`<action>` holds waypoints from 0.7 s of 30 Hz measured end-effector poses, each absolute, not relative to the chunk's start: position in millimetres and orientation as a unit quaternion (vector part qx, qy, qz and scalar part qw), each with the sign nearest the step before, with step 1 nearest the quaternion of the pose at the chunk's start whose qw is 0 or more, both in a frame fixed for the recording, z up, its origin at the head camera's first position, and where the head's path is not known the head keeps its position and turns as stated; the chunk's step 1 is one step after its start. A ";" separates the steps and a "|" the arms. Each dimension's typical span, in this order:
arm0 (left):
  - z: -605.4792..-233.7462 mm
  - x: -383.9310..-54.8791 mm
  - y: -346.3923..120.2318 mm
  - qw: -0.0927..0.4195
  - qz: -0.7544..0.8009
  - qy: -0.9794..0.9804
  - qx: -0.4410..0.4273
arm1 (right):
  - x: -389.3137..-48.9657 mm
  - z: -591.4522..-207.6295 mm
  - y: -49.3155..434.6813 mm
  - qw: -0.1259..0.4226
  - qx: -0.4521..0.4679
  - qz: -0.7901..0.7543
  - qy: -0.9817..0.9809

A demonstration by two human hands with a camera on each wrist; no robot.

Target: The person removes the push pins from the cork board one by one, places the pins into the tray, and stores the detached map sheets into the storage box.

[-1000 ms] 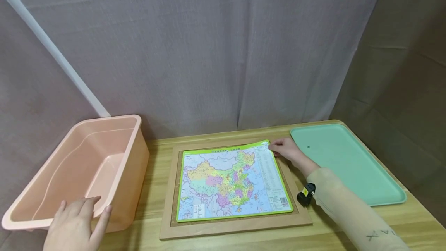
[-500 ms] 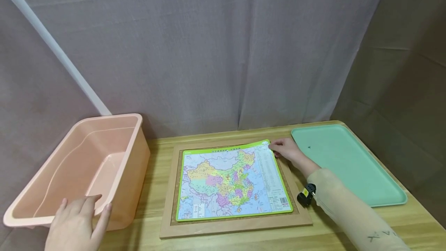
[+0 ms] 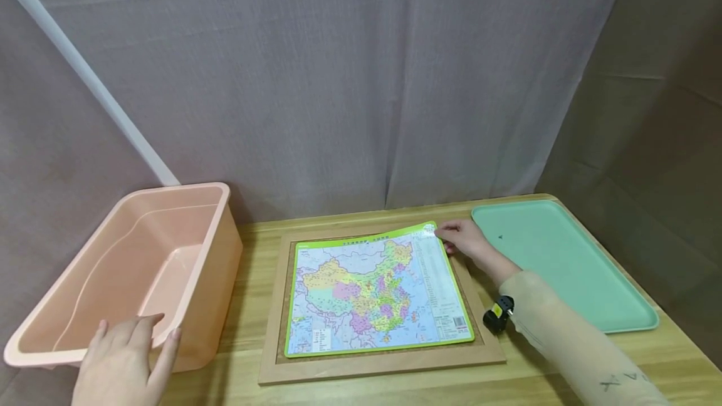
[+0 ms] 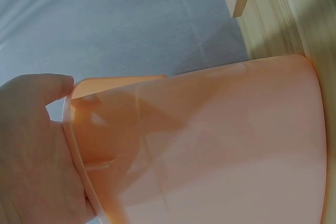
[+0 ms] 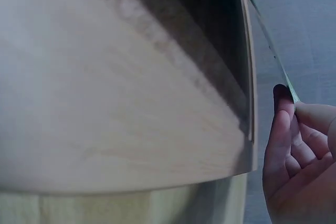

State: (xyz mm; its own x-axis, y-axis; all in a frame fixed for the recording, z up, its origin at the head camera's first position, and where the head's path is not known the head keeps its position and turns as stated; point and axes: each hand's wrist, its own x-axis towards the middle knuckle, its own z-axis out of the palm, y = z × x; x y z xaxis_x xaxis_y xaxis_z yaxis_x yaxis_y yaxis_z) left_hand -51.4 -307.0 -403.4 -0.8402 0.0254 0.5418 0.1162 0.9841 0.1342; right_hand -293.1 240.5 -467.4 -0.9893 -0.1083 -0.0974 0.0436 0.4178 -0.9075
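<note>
A laminated map point(image 3: 361, 299) with a green border lies on a cork board in a wooden frame point(image 3: 383, 365). My right hand point(image 3: 465, 240) pinches the map's far right corner between thumb and fingers and holds it raised above the frame. In the right wrist view, the map appears as a thin edge point(image 5: 273, 53) running into the fingertips. On the left, my left hand point(image 3: 121, 356) rests on the near rim of a pink plastic bin point(image 3: 211, 293), fingers extended over the opening. Its thumb sits by the bin's corner.
A green tray point(image 3: 570, 268) lies on the right side of the wooden table point(image 3: 248, 306). Behind the table hangs a grey curtain point(image 3: 316, 93). A small black device point(image 3: 497, 315) is strapped at the right wrist.
The map's far right corner has risen slightly with my right hand, and that edge bends more. My left hand has stayed on the bin's rim.
</note>
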 end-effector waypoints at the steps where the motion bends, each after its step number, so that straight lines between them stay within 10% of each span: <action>1: -403.6 -51.5 -307.0 0.282 -0.081 -0.955 -0.038 | -293.8 -466.5 240.5 0.066 -0.024 -0.540 0.839; 21: -403.5 -45.9 -310.4 0.277 -0.085 -0.957 -0.024 | -283.8 -410.3 212.9 -0.019 -0.097 -0.502 0.859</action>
